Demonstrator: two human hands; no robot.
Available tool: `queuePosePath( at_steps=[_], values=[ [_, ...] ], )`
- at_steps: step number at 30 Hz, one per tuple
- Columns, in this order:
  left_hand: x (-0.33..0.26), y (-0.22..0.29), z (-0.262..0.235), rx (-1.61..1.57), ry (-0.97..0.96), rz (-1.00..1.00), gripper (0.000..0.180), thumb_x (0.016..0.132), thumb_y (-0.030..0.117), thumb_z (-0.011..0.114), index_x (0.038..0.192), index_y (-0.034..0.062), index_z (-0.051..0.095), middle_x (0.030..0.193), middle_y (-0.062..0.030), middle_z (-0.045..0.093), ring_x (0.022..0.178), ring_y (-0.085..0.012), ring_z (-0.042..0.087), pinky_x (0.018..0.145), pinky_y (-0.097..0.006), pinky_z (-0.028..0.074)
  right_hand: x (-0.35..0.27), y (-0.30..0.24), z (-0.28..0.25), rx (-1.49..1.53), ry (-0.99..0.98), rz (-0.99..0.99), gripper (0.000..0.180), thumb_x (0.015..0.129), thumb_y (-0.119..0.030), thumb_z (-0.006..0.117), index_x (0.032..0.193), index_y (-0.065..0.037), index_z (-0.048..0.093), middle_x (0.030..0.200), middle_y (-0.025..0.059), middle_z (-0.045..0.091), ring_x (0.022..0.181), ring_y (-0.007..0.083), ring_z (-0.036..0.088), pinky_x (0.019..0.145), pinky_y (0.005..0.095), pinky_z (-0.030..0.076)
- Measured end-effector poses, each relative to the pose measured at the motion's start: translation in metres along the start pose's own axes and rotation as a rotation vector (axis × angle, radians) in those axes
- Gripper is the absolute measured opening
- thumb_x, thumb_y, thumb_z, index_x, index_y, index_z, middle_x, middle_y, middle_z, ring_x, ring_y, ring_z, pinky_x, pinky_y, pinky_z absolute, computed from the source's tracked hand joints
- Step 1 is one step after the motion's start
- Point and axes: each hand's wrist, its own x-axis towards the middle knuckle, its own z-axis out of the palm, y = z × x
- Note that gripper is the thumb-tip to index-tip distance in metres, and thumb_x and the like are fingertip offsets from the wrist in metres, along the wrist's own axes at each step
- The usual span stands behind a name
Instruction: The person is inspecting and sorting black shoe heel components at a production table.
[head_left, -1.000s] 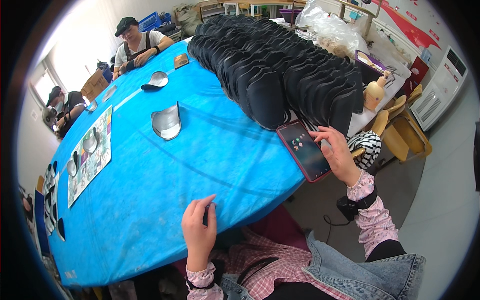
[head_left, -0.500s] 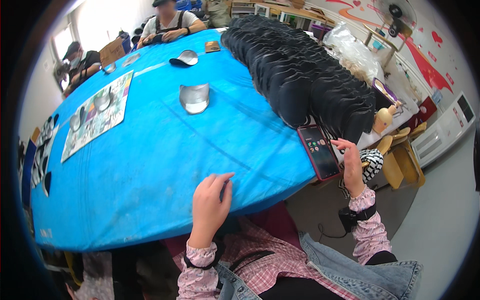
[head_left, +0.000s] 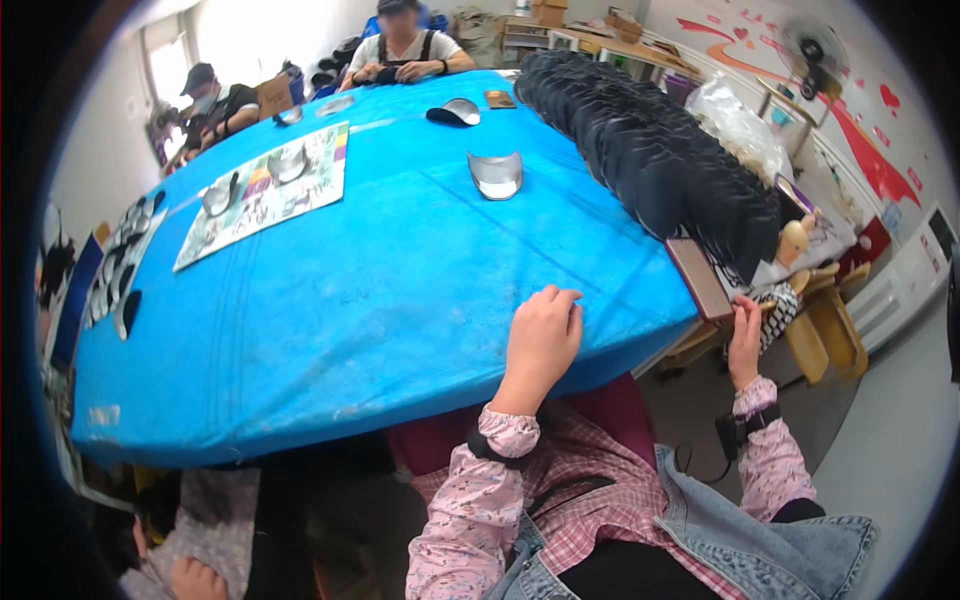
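We see our left hand [head_left: 543, 335] resting palm-down on the bright blue plastic-covered table [head_left: 380, 300], close to its near edge; the fingers lie together, curled slightly, with the tips touching the cover and nothing between them. Our right hand [head_left: 744, 335] is off the table's right corner, holding a flat dark rectangular phone in a reddish case [head_left: 699, 278] by its lower end. The thumb and fingers pinch that end, and the phone is tilted so that its far end leans against the table edge, just beside the long row of black curved cap brims [head_left: 650, 150]. That row runs along the right side of the table from the far end toward the phone, the pieces standing packed one against another.

Further up the table, well apart from both hands, a single grey curved brim piece [head_left: 496, 174] lies on the blue cover, and beyond it a dark brim piece with a pale face [head_left: 455, 112]. On the left side a printed paper sheet [head_left: 262, 190] lies flat with two grey curved pieces on it. At the left edge of the table, more dark pieces rest on a second printed sheet [head_left: 118, 270].

Two people sit at the far end: one in a white top [head_left: 405, 50] with both hands on the table, and another in a dark cap [head_left: 210, 100] at the far left corner.
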Motion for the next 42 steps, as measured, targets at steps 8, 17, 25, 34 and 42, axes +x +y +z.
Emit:
queuePosePath(
  at_steps=[8,17,25,34,42],
  values=[
    [0.000,0.000,-0.003,0.029,0.002,0.005,0.014,0.079,0.009,0.055,0.091,0.0039,0.062,0.079,-0.0103,0.058,0.075,-0.0259,0.058,0.068,-0.036,0.046,-0.029,-0.019,-0.002,-0.200,0.016,-0.146,0.032,0.091,-0.015,0.044,0.121,-0.001,0.041,0.117,0.0144,0.042,0.103,0.0263,0.047,0.090,0.0343,0.038],
    [0.000,0.001,-0.009,0.008,-0.024,-0.002,0.014,0.080,0.009,0.055,0.091,0.0030,0.062,0.080,-0.0117,0.058,0.076,-0.0273,0.057,0.069,-0.037,0.045,-0.024,-0.022,-0.010,-0.439,-0.068,-0.214,0.047,0.077,-0.012,0.058,0.118,0.003,0.040,0.114,0.0188,0.044,0.108,0.0328,0.044,0.094,0.0363,0.036],
    [0.001,0.003,-0.009,0.028,-0.051,-0.026,0.015,0.081,0.009,0.055,0.093,0.0042,0.062,0.080,-0.0096,0.057,0.074,-0.0231,0.058,0.068,-0.033,0.046,-0.026,-0.022,-0.013,-0.290,-0.088,-0.109,0.048,0.079,-0.012,0.057,0.121,0.001,0.039,0.116,0.0183,0.043,0.108,0.0332,0.045,0.092,0.0364,0.038],
    [0.001,0.004,-0.009,0.099,-0.065,-0.034,0.014,0.083,0.010,0.055,0.094,0.0049,0.062,0.078,-0.0096,0.057,0.071,-0.0218,0.058,0.066,-0.032,0.046,0.016,-0.042,-0.004,-0.513,-0.119,-0.387,0.036,0.088,-0.036,0.048,0.114,-0.012,0.052,0.127,0.0151,0.039,0.114,0.0335,0.039,0.097,0.0416,0.030],
    [0.001,0.011,-0.010,0.052,-0.075,-0.064,0.014,0.081,0.009,0.055,0.093,0.0039,0.062,0.080,-0.0100,0.058,0.075,-0.0251,0.058,0.067,-0.035,0.045,0.030,-0.031,0.006,-0.584,-0.169,-0.393,0.042,0.088,-0.044,0.047,0.115,-0.012,0.053,0.131,0.0166,0.035,0.119,0.0339,0.035,0.100,0.0427,0.028]
  ],
)
